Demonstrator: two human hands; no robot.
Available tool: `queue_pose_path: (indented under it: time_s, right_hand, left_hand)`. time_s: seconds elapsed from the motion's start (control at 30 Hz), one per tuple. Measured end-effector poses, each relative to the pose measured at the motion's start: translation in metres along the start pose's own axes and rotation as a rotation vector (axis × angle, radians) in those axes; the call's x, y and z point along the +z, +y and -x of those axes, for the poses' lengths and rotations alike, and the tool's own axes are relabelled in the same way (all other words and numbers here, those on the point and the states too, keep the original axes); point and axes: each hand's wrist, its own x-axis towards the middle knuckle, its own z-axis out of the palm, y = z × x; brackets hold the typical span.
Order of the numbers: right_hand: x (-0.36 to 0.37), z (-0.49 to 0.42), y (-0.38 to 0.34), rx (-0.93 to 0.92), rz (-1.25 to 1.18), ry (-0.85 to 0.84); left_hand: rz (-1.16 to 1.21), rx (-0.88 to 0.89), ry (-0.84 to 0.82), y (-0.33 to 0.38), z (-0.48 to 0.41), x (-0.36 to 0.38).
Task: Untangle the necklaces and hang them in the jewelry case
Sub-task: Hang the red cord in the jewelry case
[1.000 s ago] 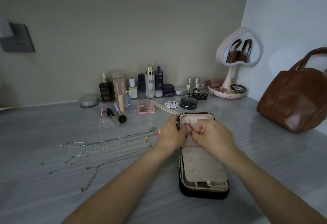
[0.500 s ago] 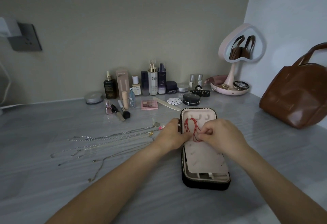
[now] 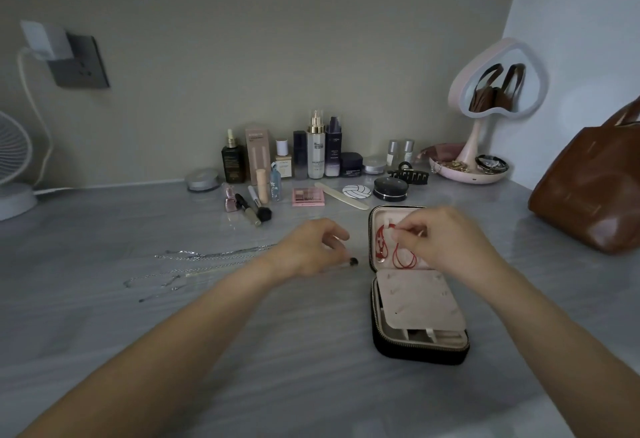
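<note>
A black zip jewelry case (image 3: 420,351) lies open on the grey table, its beige lid flat at the far end. A red cord necklace (image 3: 401,257) hangs in loops inside the lid. My right hand (image 3: 440,236) is over the lid, thumb and finger pinched on the top of the red cord. My left hand (image 3: 311,247) hovers left of the case, fingers curled loosely, next to the ends of several silver chain necklaces (image 3: 194,264) laid out in rows on the table. Whether it touches a chain is hidden.
Cosmetics bottles (image 3: 315,150), a pink palette (image 3: 308,196), a black compact (image 3: 390,189) and a hair claw stand behind the case. A heart mirror (image 3: 498,91) stands at the back right, a brown bag (image 3: 595,191) at the right, a white fan (image 3: 14,167) at the left.
My left hand has left the case and moved left toward the silver chains. My right hand has shifted up to the top of the lid, and the red necklace now hangs there.
</note>
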Motion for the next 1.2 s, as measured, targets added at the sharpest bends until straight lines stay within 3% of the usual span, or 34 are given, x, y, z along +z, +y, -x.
queue_pose_path:
  time_s: [0.13,0.3,0.4,0.57,0.63,0.73,0.83,1.0,1.2]
  right_hand:
    - [0.019,-0.008,-0.033,-0.105,-0.015,-0.151]
    - [0.053,-0.025,-0.072,-0.273,0.129,-0.346]
    - [0.07,-0.042,-0.085,-0.283,0.201,-0.367]
    - [0.064,-0.061,-0.095,-0.274,0.047,-0.343]
    - [0.064,-0.061,-0.099,-0.266,-0.055,-0.381]
    - [0.074,-0.05,-0.108,-0.156,-0.356,-0.619]
    - [0.079,-0.042,-0.109,-0.15,-0.326,-0.759]
    - [0.051,-0.047,-0.096,-0.132,-0.275,-0.613]
    - [0.013,-0.047,-0.088,-0.045,-0.59,-0.635]
  left_hand:
    - [-0.101,-0.013,0.169,-0.019,0.02,-0.052]
    - [-0.426,-0.132,0.064,-0.047,0.046,-0.075]
    - [-0.608,-0.151,0.061,-0.068,0.053,-0.063]
    - [-0.696,-0.144,0.063,-0.084,0.056,-0.05]
    - [-0.612,-0.139,0.049,-0.085,0.055,-0.053]
    - [-0.279,-0.122,0.085,-0.078,0.053,-0.059]
    - [-0.084,-0.077,0.163,-0.065,0.051,-0.064]
    - [0.045,-0.048,0.148,-0.056,0.045,-0.068]
    - [0.264,-0.005,0.053,-0.027,0.033,-0.06]
